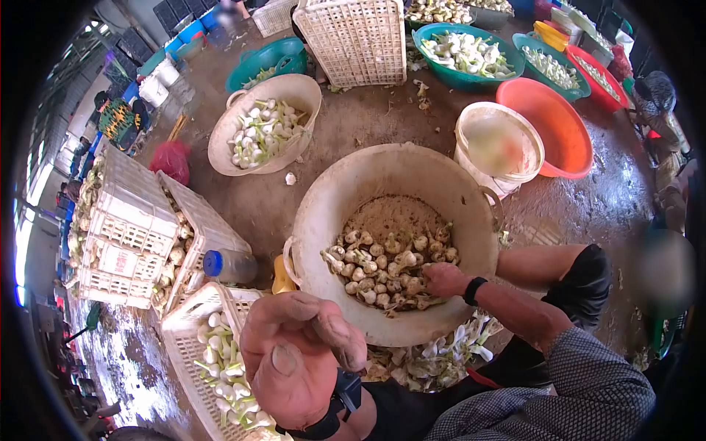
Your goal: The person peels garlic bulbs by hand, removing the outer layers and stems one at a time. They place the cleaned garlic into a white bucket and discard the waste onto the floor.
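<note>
Right hand [445,280] touches garlic bulbs [379,268] heaped in big tub [393,167]; can't tell if its grip is closed. Left hand [294,367] raised between tub and crate [184,361], fingers curled, grip loosely open.

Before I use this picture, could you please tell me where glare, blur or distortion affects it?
Head view: strong lens curvature, with black corners; head view: glare whitens parts of the floor at lower left; head view: a blurred patch obscures the inside of the white bucket, while the garlic bulbs by the right hand look fairly clear.
</note>
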`<control>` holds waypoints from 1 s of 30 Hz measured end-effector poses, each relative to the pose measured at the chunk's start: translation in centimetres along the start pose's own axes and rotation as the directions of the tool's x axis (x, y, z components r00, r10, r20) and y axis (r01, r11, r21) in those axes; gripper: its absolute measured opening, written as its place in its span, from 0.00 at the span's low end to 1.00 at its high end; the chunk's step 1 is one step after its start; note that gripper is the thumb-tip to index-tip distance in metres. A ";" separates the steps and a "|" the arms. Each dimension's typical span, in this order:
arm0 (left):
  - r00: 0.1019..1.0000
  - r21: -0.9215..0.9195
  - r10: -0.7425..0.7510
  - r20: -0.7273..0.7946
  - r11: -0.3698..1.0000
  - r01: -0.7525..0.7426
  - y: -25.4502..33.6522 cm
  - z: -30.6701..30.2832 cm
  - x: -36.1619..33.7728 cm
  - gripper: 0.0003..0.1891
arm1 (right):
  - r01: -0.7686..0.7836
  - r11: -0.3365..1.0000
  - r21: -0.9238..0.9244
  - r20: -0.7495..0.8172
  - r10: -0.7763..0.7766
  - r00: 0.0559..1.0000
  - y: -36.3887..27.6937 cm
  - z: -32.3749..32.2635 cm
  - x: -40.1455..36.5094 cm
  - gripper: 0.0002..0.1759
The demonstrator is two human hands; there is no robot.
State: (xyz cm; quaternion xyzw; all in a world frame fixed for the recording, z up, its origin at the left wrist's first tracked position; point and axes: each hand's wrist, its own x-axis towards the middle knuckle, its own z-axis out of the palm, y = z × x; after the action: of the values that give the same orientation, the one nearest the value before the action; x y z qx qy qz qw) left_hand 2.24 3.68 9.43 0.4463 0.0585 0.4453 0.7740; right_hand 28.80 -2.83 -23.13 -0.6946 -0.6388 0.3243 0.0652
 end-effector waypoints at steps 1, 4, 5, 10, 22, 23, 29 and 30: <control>1.000 0.008 0.002 0.014 1.000 -0.002 0.0 -0.1 0.0 0.23 | 0.001 1.000 -0.004 -0.006 -0.001 1.000 0.6 0.1 0.1 0.13; 1.000 0.037 -0.006 -0.014 0.999 0.006 0.0 0.1 0.0 0.23 | 0.070 0.988 0.139 -0.201 -0.041 0.979 1.4 0.4 -0.6 0.14; 1.000 0.036 -0.005 -0.007 0.999 0.005 -0.1 0.1 0.0 0.23 | 0.142 0.990 0.008 -0.197 -0.138 0.971 1.5 0.5 -1.0 0.15; 0.996 0.126 -0.003 -0.094 0.992 0.015 -0.4 0.5 -0.2 0.22 | 0.115 0.992 0.047 -0.254 -0.100 0.962 -0.9 0.8 -1.0 0.14; 0.975 -0.001 0.099 -0.200 0.995 -0.101 1.2 -0.1 -1.6 0.21 | 0.121 0.992 -0.023 -0.202 -0.124 0.971 -5.7 -0.4 4.3 0.07; 0.968 0.058 0.133 -0.215 0.991 -0.123 1.4 0.0 -1.7 0.21 | 0.122 0.992 -0.020 -0.195 -0.124 0.973 -6.0 -0.4 5.3 0.07; 0.978 -0.179 0.134 -0.163 0.970 -0.163 2.6 -0.8 -2.1 0.23 | 0.187 0.981 0.054 -0.418 -0.148 0.896 -7.8 -0.4 12.4 0.07; 0.978 -0.179 0.135 -0.158 0.970 -0.163 2.8 -1.1 -2.1 0.22 | 0.212 0.974 0.076 -0.400 -0.165 0.902 -8.6 -0.9 13.4 0.07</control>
State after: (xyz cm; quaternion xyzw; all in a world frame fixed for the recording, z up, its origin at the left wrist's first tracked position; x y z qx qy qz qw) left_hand -1.32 3.38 10.16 0.3395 0.0378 0.5372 0.7712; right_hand 21.61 11.40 -22.99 -0.6750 -0.6569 0.2086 0.2634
